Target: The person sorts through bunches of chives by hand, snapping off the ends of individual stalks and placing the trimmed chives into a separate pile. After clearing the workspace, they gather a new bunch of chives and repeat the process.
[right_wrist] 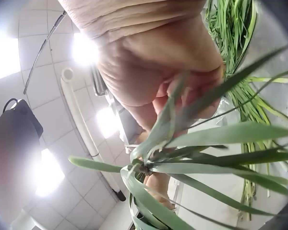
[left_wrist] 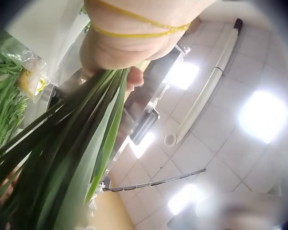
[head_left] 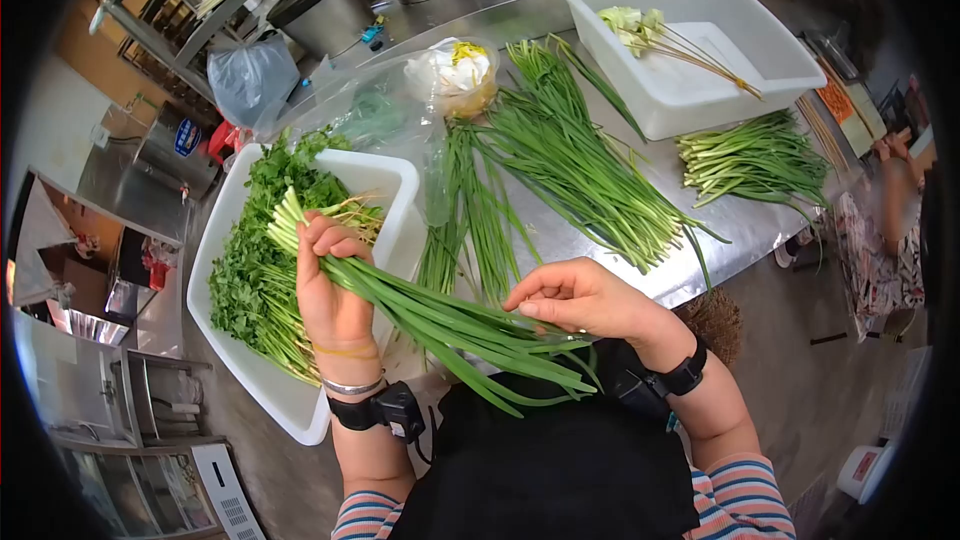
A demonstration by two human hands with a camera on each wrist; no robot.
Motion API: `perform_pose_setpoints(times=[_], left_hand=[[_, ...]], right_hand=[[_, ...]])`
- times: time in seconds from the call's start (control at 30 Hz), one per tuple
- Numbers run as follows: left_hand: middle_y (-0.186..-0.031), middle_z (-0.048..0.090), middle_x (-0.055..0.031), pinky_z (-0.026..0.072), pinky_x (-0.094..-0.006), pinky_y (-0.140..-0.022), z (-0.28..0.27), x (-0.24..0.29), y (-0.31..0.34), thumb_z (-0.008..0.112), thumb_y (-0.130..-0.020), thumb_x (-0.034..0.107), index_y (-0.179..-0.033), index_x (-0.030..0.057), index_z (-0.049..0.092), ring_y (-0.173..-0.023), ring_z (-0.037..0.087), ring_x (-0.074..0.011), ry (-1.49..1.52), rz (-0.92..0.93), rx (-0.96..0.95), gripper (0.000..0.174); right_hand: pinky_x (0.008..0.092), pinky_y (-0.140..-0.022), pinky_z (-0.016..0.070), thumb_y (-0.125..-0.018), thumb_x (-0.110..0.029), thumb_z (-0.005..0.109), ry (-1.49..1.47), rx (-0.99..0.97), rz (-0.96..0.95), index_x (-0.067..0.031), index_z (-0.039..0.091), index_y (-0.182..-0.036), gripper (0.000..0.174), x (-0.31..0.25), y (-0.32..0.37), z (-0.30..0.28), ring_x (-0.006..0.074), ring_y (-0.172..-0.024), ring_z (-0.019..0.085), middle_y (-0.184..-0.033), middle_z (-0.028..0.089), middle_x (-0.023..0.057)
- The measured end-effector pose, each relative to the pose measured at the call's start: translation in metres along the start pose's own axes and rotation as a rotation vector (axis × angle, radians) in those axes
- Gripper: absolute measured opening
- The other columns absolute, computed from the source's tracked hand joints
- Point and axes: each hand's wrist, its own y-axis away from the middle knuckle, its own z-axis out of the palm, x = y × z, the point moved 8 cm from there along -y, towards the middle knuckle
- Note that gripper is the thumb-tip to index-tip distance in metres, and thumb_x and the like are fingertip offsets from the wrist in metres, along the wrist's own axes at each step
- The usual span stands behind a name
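Observation:
My left hand (head_left: 338,300) grips a bunch of garlic chives (head_left: 440,315) close to its pale stem ends, above a white tub. The long flat leaves slant down to the right across the black apron. My right hand (head_left: 590,300) is beside the leaves toward their tips, fingers loosely bent and fingertips right at the upper edge of the bunch. In the right wrist view the leaf ends (right_wrist: 221,167) fan out below the palm, and nothing shows held there. A yellow band (left_wrist: 134,28) circles the left wrist.
The white tub (head_left: 405,175) at left holds leafy herbs (head_left: 255,280). Piles of chives (head_left: 590,170) lie on the steel table (head_left: 660,285), a smaller pile (head_left: 755,160) at right. Another white tub (head_left: 590,50) stands behind, near a plastic bag (head_left: 375,115). A person is at far right.

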Motion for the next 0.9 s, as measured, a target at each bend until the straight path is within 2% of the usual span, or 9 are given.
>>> perform_pose_setpoints(times=[0.17,0.3,0.37,0.5,0.53,0.63,0.8,0.87,0.9], left_hand=[[-0.080,0.048,0.0023,0.0443,-0.0259,-0.069,0.000,0.003,-0.002,0.043,-0.098,0.019,-0.104,0.0043,0.049,-0.072,0.047,-0.0089,0.018,0.020,0.025,0.016],[-0.079,0.047,0.0024,0.0438,-0.0255,-0.069,0.002,0.008,-0.002,0.044,-0.098,0.017,-0.103,0.0041,0.049,-0.071,0.046,-0.0086,-0.039,0.057,0.009,0.014],[-0.078,0.047,0.0023,0.0435,-0.0251,-0.069,0.006,0.006,-0.001,0.045,-0.097,0.016,-0.102,0.0041,0.049,-0.070,0.046,-0.0086,0.008,0.047,0.008,0.014],[-0.080,0.050,0.0012,0.0435,-0.0259,-0.069,0.006,0.015,0.001,0.043,-0.096,0.011,-0.102,0.0041,0.050,-0.070,0.048,-0.0096,0.020,0.090,0.007,0.011],[-0.082,0.051,0.0003,0.0436,-0.0264,-0.069,0.009,0.016,0.002,0.042,-0.096,0.010,-0.101,0.0036,0.050,-0.071,0.049,-0.0103,0.022,0.090,-0.027,0.011],[-0.082,0.051,-0.0001,0.0438,-0.0267,-0.069,0.014,0.016,0.005,0.041,-0.096,0.010,-0.102,0.0030,0.050,-0.071,0.049,-0.0106,0.015,0.109,-0.059,0.012],[-0.081,0.051,-0.0002,0.0439,-0.0271,-0.070,0.015,0.021,0.008,0.041,-0.097,0.011,-0.103,0.0030,0.050,-0.071,0.049,-0.0107,-0.027,0.139,-0.075,0.013],[-0.081,0.047,-0.0017,0.0426,-0.0271,-0.070,0.019,0.020,0.009,0.044,-0.088,-0.006,-0.101,0.0017,0.047,-0.072,0.046,-0.0124,-0.031,0.145,-0.095,0.016],[-0.081,0.047,-0.0017,0.0426,-0.0271,-0.070,0.018,0.021,0.009,0.044,-0.088,-0.006,-0.101,0.0017,0.047,-0.072,0.046,-0.0124,-0.030,0.143,-0.095,0.016]], right_hand=[[0.0199,-0.051,0.0366,-0.092,-0.026,0.058,-0.025,0.141,-0.090,-0.0024,0.065,-0.096,0.025,0.010,0.012,-0.025,0.0022,-0.057,0.044,-0.071,0.056,-0.0029],[0.0188,-0.053,0.0359,-0.093,-0.024,0.054,-0.018,0.333,0.077,-0.0041,0.064,-0.090,0.022,0.002,0.031,-0.048,0.0013,-0.059,0.043,-0.073,0.058,-0.0020],[0.0190,-0.053,0.0358,-0.093,-0.023,0.055,-0.026,0.423,-0.135,-0.0040,0.063,-0.093,0.021,-0.018,0.038,-0.051,0.0017,-0.058,0.043,-0.073,0.056,-0.0026],[0.0195,-0.057,0.0382,-0.093,-0.021,0.055,0.069,0.647,-0.307,-0.0016,0.062,-0.092,0.021,-0.031,0.059,-0.052,0.0036,-0.061,0.046,-0.073,0.057,-0.0020],[0.0192,-0.059,0.0384,-0.093,-0.022,0.055,0.018,0.513,-0.139,-0.0009,0.063,-0.089,0.022,-0.029,0.065,-0.046,0.0040,-0.063,0.047,-0.069,0.056,-0.0024],[0.0188,-0.058,0.0380,-0.093,-0.022,0.055,-0.001,0.399,-0.113,-0.0013,0.065,-0.088,0.024,-0.029,0.073,-0.032,0.0040,-0.062,0.048,-0.066,0.056,-0.0027],[0.0194,-0.048,0.0357,-0.079,-0.015,0.071,0.143,0.229,-0.147,-0.0031,0.067,-0.094,0.019,-0.032,0.079,-0.013,0.0025,-0.050,0.046,-0.071,0.062,0.0004],[0.0194,-0.049,0.0360,-0.079,-0.015,0.071,0.206,0.237,-0.137,-0.0032,0.067,-0.093,0.019,-0.037,0.077,-0.010,0.0030,-0.050,0.046,-0.071,0.062,0.0009],[0.0194,-0.049,0.0364,-0.080,-0.015,0.071,0.267,0.245,-0.128,-0.0032,0.068,-0.093,0.018,-0.038,0.076,-0.009,0.0035,-0.051,0.047,-0.072,0.063,0.0013]])
